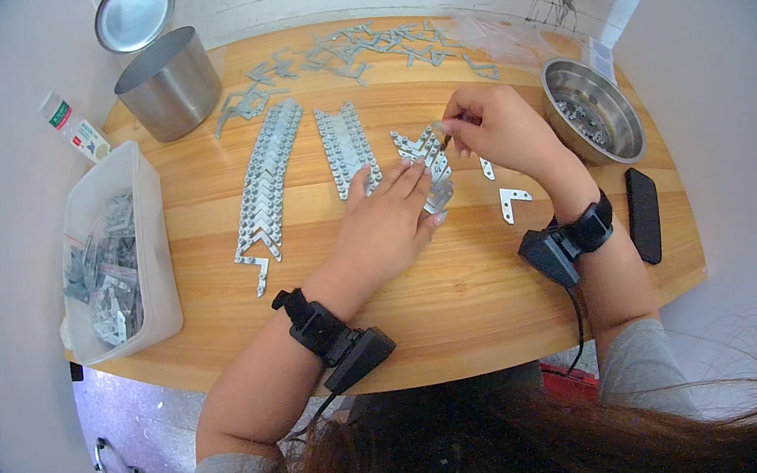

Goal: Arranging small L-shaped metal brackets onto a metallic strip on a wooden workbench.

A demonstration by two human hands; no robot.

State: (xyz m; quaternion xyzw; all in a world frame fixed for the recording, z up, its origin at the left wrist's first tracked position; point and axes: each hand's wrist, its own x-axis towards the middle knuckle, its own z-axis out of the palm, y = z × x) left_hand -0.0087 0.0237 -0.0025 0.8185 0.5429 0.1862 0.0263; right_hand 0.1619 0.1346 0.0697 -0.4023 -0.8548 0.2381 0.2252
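- Left forearm [255, 389]: slants up and right from the lower left.
- Left hand [386, 221]: palm down, fingers [411, 177] spread, thumb [430, 226] out to the right.
- Right forearm [612, 276]: rises, leaning left.
- Right hand [503, 127]: farther forward, thumb and fingertips pinched together, pointing left, near the left fingers.

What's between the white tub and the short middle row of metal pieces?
In the head view, a longer row of metal brackets lies between the white tub and the short middle row.
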